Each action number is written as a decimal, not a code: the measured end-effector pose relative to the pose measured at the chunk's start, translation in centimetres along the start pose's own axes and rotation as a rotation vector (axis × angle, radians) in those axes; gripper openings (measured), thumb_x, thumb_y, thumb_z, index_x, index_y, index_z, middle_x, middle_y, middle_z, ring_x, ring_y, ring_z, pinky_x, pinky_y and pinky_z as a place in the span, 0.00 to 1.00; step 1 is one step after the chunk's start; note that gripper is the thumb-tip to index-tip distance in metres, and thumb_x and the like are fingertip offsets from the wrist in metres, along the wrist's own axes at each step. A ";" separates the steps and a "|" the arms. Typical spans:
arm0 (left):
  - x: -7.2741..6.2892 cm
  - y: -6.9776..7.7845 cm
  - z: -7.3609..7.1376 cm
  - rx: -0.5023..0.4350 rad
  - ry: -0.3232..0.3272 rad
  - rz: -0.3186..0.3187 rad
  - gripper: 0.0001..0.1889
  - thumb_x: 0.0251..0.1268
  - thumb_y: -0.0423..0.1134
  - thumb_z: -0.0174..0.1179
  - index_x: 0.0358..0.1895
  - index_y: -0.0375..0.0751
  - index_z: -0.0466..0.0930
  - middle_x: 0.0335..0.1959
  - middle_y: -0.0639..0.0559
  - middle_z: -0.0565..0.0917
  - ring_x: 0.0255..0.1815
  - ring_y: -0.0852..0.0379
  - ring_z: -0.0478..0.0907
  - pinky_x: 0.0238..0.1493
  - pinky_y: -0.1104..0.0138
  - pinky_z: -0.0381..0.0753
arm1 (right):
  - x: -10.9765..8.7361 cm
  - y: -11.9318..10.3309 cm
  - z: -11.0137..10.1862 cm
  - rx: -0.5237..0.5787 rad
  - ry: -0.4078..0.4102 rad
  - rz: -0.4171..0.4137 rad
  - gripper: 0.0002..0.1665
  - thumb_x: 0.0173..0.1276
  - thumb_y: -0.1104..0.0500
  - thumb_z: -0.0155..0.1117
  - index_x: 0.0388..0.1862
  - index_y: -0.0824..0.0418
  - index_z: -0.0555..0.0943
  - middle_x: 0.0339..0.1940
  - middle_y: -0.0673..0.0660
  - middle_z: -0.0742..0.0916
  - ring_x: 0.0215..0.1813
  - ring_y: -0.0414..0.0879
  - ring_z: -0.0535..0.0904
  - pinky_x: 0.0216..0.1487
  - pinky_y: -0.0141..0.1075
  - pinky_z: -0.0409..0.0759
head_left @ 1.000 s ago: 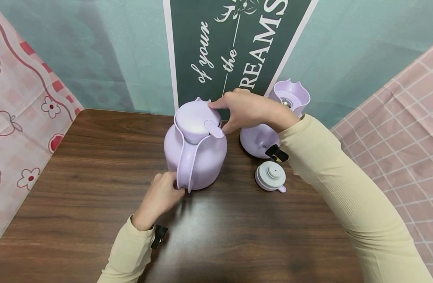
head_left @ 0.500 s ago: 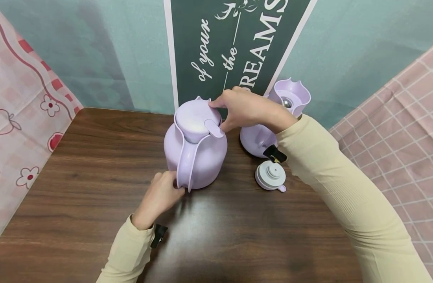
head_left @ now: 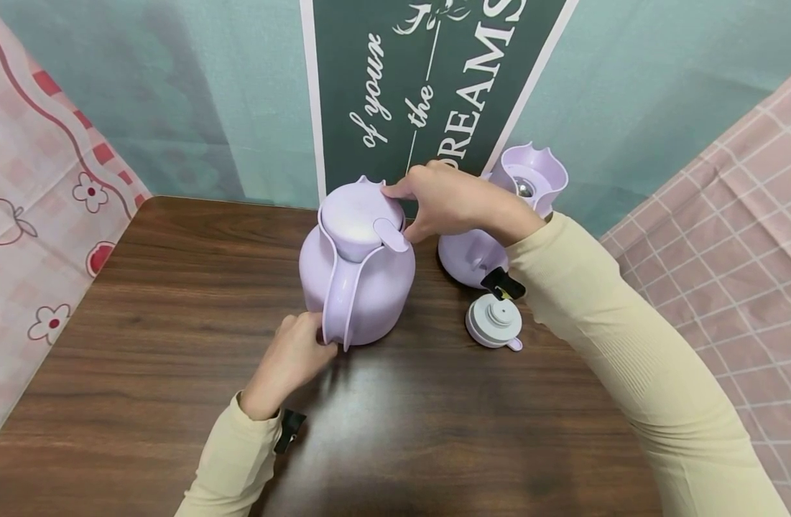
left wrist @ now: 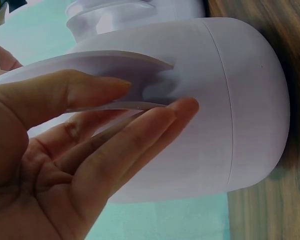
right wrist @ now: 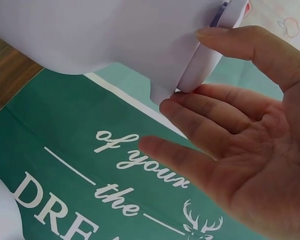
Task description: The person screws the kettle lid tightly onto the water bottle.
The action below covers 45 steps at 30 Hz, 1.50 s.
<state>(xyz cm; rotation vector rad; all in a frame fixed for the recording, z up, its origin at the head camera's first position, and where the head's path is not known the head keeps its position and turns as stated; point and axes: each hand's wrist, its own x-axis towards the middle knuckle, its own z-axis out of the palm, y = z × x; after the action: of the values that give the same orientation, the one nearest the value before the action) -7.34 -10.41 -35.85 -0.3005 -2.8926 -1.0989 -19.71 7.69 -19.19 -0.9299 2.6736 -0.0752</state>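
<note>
A lilac thermos jug [head_left: 382,305] stands upright at the back of the table, its handle [head_left: 340,298] toward me. My left hand [head_left: 292,359] holds the lower end of this handle; in the left wrist view thumb and fingers lie on either side of the handle [left wrist: 145,75]. A round lilac lid [head_left: 353,212] with a flat tab [head_left: 391,235] sits in the jug's collar. My right hand [head_left: 450,197] grips the lid's right side, thumb beside the tab. In the right wrist view its thumb touches the lid's edge [right wrist: 202,70], with the fingers around the spout side.
To the right, partly behind my right forearm, a second lilac jug [head_left: 466,258] stands with its top uncovered. A grey-and-lilac stopper lid [head_left: 495,319] lies upside down in front of it. A teal backdrop with a dark green lettered panel [head_left: 382,93] rises behind the table.
</note>
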 end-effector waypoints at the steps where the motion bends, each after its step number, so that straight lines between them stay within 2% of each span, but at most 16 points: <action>1: 0.0 0.0 0.0 -0.002 -0.001 0.000 0.08 0.39 0.27 0.60 0.16 0.42 0.72 0.13 0.54 0.68 0.17 0.55 0.64 0.20 0.63 0.67 | 0.0 0.0 0.0 0.001 0.002 -0.003 0.40 0.49 0.57 0.68 0.63 0.61 0.68 0.57 0.60 0.77 0.49 0.59 0.70 0.48 0.42 0.67; 12: 0.1 0.1 -0.2 -0.006 0.005 0.008 0.08 0.39 0.26 0.60 0.16 0.42 0.72 0.12 0.55 0.68 0.17 0.55 0.64 0.20 0.63 0.67 | 0.0 -0.2 0.0 0.018 0.000 0.019 0.40 0.48 0.59 0.67 0.63 0.62 0.67 0.58 0.60 0.76 0.44 0.55 0.70 0.42 0.39 0.68; 22: 0.1 0.2 -0.4 -0.007 0.000 -0.001 0.08 0.39 0.26 0.61 0.16 0.42 0.72 0.12 0.55 0.68 0.18 0.55 0.64 0.20 0.63 0.67 | 0.1 -0.4 -0.1 0.037 0.011 0.030 0.40 0.47 0.60 0.67 0.63 0.63 0.67 0.57 0.61 0.77 0.44 0.55 0.71 0.43 0.39 0.69; 29: 0.2 0.1 -0.4 -0.012 0.006 0.008 0.08 0.39 0.26 0.61 0.16 0.42 0.73 0.12 0.55 0.68 0.17 0.56 0.64 0.20 0.64 0.67 | 0.0 0.2 -0.7 -0.007 -0.030 -0.062 0.41 0.49 0.57 0.68 0.63 0.63 0.67 0.56 0.60 0.78 0.44 0.54 0.72 0.45 0.40 0.68; 33: 0.2 0.1 -0.3 -0.012 0.003 0.013 0.08 0.38 0.26 0.61 0.16 0.42 0.73 0.13 0.55 0.69 0.17 0.56 0.64 0.20 0.64 0.67 | -0.1 0.6 -1.0 -0.012 -0.068 -0.098 0.42 0.49 0.56 0.70 0.64 0.63 0.66 0.56 0.61 0.78 0.42 0.53 0.71 0.43 0.40 0.68; 37: 0.2 0.0 -0.3 -0.011 -0.004 0.013 0.08 0.38 0.26 0.61 0.16 0.42 0.73 0.13 0.56 0.69 0.17 0.56 0.64 0.20 0.64 0.67 | -0.2 0.9 -1.1 -0.012 -0.057 -0.151 0.43 0.48 0.56 0.73 0.63 0.64 0.68 0.54 0.61 0.79 0.39 0.49 0.73 0.40 0.38 0.69; 41: 0.2 -0.1 -0.2 -0.015 0.002 0.024 0.08 0.38 0.26 0.60 0.16 0.42 0.73 0.12 0.56 0.68 0.17 0.56 0.63 0.19 0.65 0.66 | -0.6 0.8 -1.2 -0.016 -0.028 -0.182 0.41 0.45 0.56 0.75 0.60 0.63 0.72 0.55 0.60 0.78 0.47 0.49 0.77 0.44 0.38 0.71; 45: 0.1 -0.2 -0.1 -0.017 0.007 0.025 0.07 0.38 0.26 0.60 0.16 0.41 0.73 0.12 0.56 0.68 0.17 0.56 0.64 0.20 0.65 0.67 | -0.8 0.5 -1.2 -0.026 -0.025 -0.192 0.41 0.45 0.56 0.76 0.59 0.64 0.73 0.56 0.59 0.77 0.56 0.50 0.74 0.50 0.39 0.71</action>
<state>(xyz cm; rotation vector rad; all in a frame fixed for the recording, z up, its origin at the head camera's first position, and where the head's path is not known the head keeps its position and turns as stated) -7.44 -10.67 -35.88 -0.3324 -2.8669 -1.1194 -19.74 8.51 -17.91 -1.1863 2.5610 -0.0703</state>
